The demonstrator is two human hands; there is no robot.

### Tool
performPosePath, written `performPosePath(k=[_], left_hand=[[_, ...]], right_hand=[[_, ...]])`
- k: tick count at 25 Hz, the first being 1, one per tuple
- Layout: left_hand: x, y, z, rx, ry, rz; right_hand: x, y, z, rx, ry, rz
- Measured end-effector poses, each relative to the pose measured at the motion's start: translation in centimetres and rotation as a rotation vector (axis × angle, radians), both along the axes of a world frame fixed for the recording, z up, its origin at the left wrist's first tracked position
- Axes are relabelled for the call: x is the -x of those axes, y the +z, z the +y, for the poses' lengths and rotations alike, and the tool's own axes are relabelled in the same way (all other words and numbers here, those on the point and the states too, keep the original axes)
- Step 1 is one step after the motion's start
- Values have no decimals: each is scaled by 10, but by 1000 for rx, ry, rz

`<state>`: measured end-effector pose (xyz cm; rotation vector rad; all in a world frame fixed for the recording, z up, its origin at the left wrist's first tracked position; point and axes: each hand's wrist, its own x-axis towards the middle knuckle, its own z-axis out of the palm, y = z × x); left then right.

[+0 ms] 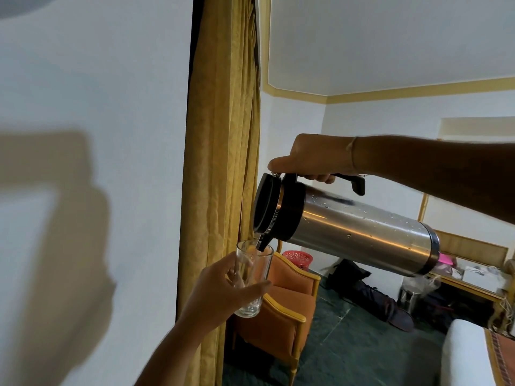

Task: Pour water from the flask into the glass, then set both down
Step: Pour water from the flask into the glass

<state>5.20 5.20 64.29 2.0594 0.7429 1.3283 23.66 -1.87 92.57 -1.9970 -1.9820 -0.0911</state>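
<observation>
My right hand [312, 160] grips the black handle of a steel flask [356, 229] with a black lid. The flask is tipped almost level, and its black spout dips into the mouth of a clear glass [252, 280]. My left hand [220, 293] holds the glass upright in the air, fingers wrapped around its lower half. The glass looks nearly empty; I cannot make out a stream of water. Water drops cling to the flask's body.
A white wall fills the left, with a gold curtain [220, 162] right behind the glass. Below stand an orange armchair [287, 299], a red basket [298, 259], dark bags [370, 296] on the green floor, a cluttered table [473, 277] at right and a white bed corner [465, 355].
</observation>
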Motion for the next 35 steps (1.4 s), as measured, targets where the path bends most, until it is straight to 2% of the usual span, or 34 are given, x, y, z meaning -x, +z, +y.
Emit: performPosePath(k=[35], left_hand=[[-21,-26,6,51,7,53]], right_hand=[[-11,20,6,-21,-33,-66]])
